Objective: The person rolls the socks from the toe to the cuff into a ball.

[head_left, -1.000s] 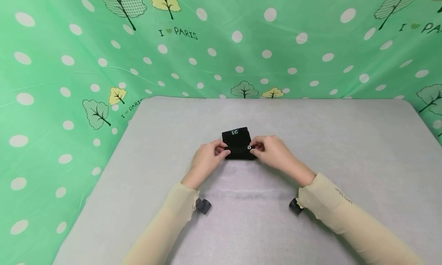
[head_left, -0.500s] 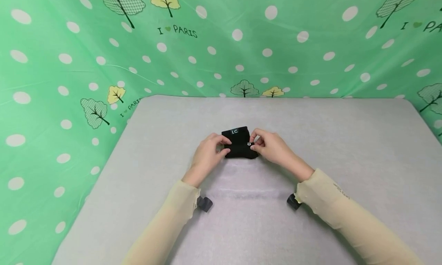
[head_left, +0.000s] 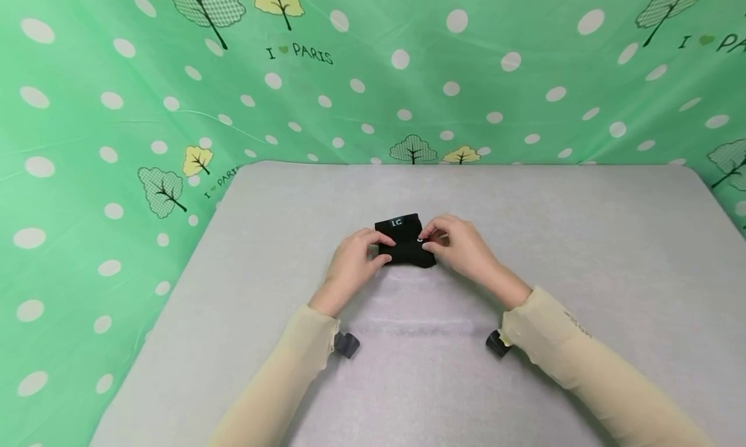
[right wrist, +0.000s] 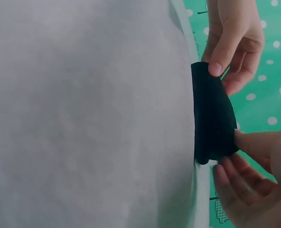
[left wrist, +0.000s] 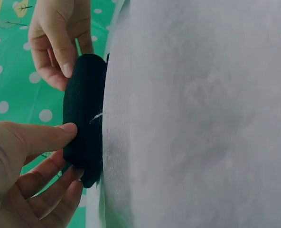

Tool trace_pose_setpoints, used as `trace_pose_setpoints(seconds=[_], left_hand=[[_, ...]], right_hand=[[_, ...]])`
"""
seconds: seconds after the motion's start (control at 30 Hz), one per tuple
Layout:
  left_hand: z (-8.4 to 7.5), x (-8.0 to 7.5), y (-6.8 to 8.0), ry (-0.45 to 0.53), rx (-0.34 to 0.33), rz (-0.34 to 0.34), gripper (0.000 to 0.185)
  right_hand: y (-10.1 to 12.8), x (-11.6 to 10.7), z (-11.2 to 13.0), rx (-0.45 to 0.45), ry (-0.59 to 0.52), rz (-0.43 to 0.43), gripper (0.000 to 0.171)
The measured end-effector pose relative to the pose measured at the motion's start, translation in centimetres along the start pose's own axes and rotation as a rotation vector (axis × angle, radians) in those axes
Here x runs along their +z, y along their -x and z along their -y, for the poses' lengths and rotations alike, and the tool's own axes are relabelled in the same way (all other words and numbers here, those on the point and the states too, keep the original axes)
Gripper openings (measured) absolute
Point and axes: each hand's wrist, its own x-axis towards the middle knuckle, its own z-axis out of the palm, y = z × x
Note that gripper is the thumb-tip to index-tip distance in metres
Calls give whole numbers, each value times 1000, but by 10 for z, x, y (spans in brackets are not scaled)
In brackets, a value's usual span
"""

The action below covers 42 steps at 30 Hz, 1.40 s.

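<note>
A small folded black sock bundle (head_left: 402, 241) with a white "LC" label lies in the middle of the grey table (head_left: 524, 240). My left hand (head_left: 380, 250) pinches its left end, thumb on top and fingers at the edge. My right hand (head_left: 428, 238) pinches its right end the same way. In the left wrist view the bundle (left wrist: 83, 118) is a thick roll between my left hand (left wrist: 67, 152) and the right hand (left wrist: 60, 57). In the right wrist view the bundle (right wrist: 211, 114) lies between my right hand (right wrist: 228, 152) and the left hand (right wrist: 226, 57).
A green cloth (head_left: 116, 110) with white dots and printed trees hangs behind and to the left of the table. Small black wrist cameras (head_left: 346, 344) sit under both sleeves. The table's grey surface spreads wide on all sides of the bundle.
Both hands have shifted slightly away from me along the bundle, and the near fold has moved up closer to the labelled end. The bundle stays in the same spot.
</note>
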Motion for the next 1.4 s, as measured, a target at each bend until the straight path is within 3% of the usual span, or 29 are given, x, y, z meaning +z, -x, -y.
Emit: trace_pose_setpoints(seconds=[0.27,0.7,1.03,1.4], left_hand=[[3,2,-4,-8,-38,-19,21],[6,2,-13,55,-125,-4,16],[4,0,-18,4,-121,1,17],[-1,-3,-10,-43,-53,42,30]], right_hand=[[6,-1,3,-137,67,-18,21],[3,-1,-2,-123,137,12,35],[-4,3,-5,-103,172,-3,27],[-2,2,0,-85,203,1,19]])
